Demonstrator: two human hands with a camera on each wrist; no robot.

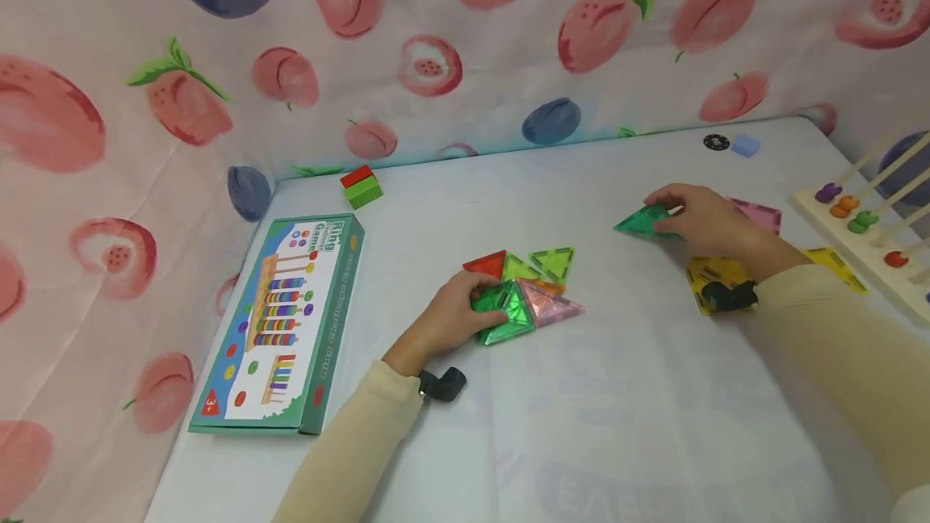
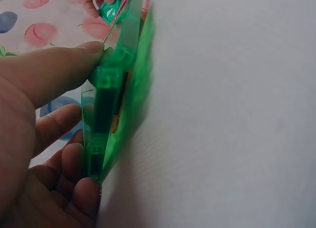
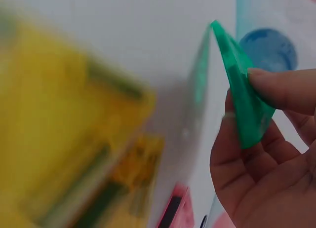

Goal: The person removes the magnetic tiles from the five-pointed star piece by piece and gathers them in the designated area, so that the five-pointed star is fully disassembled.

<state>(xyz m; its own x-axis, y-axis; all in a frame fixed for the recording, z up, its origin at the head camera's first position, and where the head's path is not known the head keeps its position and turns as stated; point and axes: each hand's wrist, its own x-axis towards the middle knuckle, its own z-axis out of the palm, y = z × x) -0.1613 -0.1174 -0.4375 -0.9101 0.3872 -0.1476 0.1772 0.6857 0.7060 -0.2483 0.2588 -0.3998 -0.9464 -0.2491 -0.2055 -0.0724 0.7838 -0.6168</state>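
Two hands work over a white tabletop (image 1: 617, 402), which stretches between them and back toward the person; beyond both, its far edge meets a fruit-print cloth (image 1: 429, 23). The left hand (image 1: 446, 313) pinches a green tile (image 1: 513, 317), with a pink triangle (image 1: 548, 303) adjoining it on the right. The right hand (image 1: 701, 220) grips a green triangle (image 1: 639, 222) between thumb and fingers. Left of the left hand lies a closed game box (image 1: 291, 321), contents hidden. Right of the right hand, a peg board (image 1: 850, 242) carries coloured beads (image 1: 845, 206) around its pegs. Yellow tiles (image 1: 715, 267) crowd the right wrist, a pink tile (image 1: 763, 216) just beyond. Past the left hand's fingertips are a red tile (image 1: 490, 265) and lime triangles (image 1: 555, 263); an orange tile (image 1: 554, 288) seems partly tucked underneath, though it is mostly hidden.
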